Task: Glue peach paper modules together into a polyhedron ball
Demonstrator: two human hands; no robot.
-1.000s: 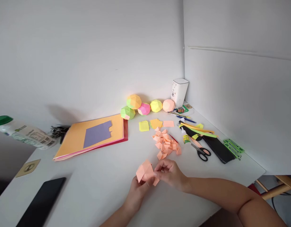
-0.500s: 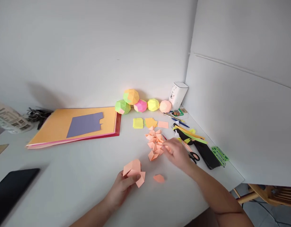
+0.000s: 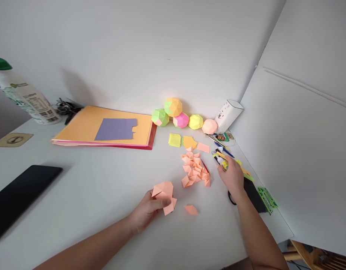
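My left hand (image 3: pixel 144 213) holds a partly built, faceted peach paper ball (image 3: pixel 164 188), the thumb pressed on a flap at its lower right. A single folded peach paper piece (image 3: pixel 191 210) lies on the table just right of it. Farther back is a loose heap of folded peach pieces (image 3: pixel 193 170), with a thin red stick (image 3: pixel 204 166) by its right edge. My right hand (image 3: pixel 232 175) is among the tools on the right, thumb and fingers closed around a small white and yellow glue bottle (image 3: pixel 223 164). Scissors (image 3: pixel 231 198) lie partly hidden under my right wrist.
Finished paper balls (image 3: pixel 180 120) line the wall beside a white paper tube (image 3: pixel 229 115). Sticky-note pads (image 3: pixel 174 140) lie before them. A stack of coloured paper (image 3: pixel 68 127), a bottle (image 3: pixel 29 95) and a dark phone-like slab (image 3: pixel 23 195) are at left; a black phone (image 3: pixel 254 195) is at right.
My right hand has moved from the heap of peach pieces rightward to the glue bottle. My left hand keeps its hold on the paper ball. The view has shifted and tilted.
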